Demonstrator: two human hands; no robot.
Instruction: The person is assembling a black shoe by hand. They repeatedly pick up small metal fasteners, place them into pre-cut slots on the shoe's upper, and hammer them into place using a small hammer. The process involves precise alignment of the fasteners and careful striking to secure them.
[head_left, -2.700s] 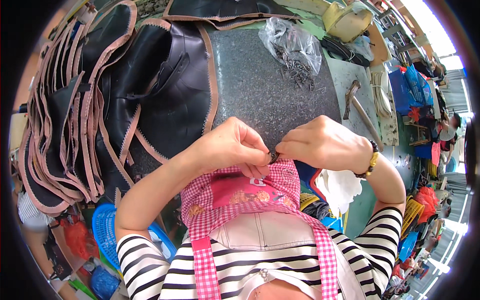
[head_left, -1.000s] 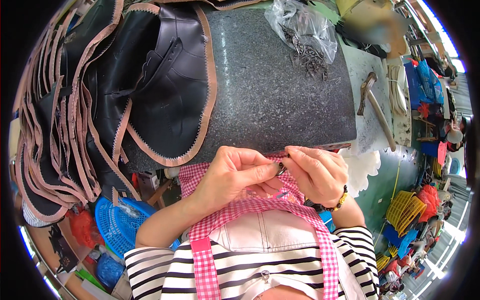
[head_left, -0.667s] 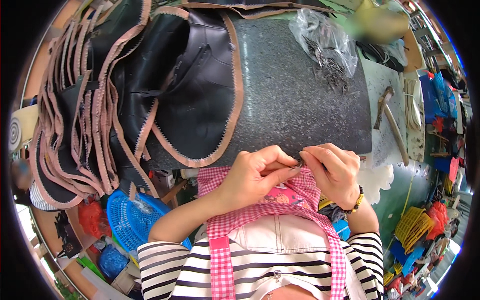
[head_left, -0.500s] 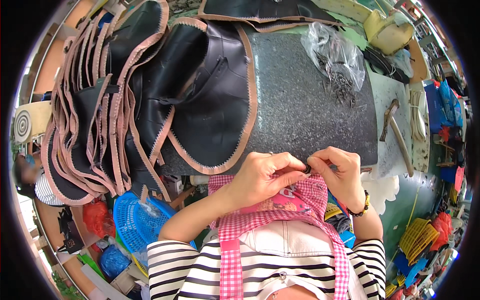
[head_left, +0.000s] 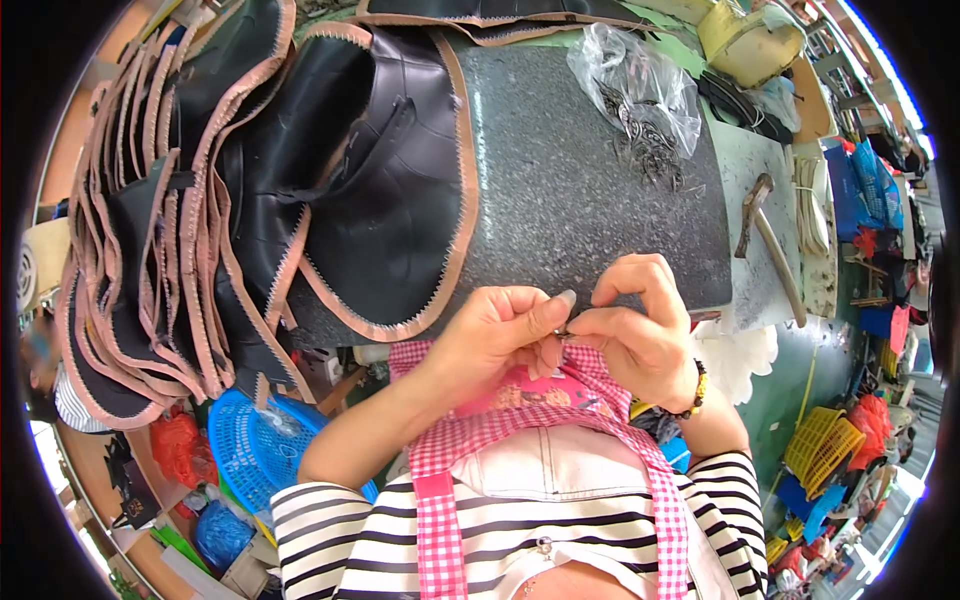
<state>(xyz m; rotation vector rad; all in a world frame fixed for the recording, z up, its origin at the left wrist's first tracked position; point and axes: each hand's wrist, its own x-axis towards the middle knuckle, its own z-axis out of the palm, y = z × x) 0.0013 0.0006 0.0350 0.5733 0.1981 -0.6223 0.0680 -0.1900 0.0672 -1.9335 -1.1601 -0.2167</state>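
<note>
At the table's front edge, my left hand pinches a small dark metal piece, mostly covered by the fingertips. Close against it, my right hand has a digit at the same piece, its index finger bent and raised apart. The exact kind of the piece does not show. Left of my hands lie black, shiny shaped panels with tan zigzag-stitched edging, stacked and overlapping. A clear plastic bag with several dark metal pieces lies farther back on the dark tabletop.
A hammer lies on a pale board to the right. Beyond it are a yellow foam-like block and a tied pale bundle. A blue basket stands below the table at left, a yellow basket at right.
Both hands have shifted slightly left in the picture with the small piece. My right index finger has lifted away from the pinch. The whole scene has slid left as the view moved.
</note>
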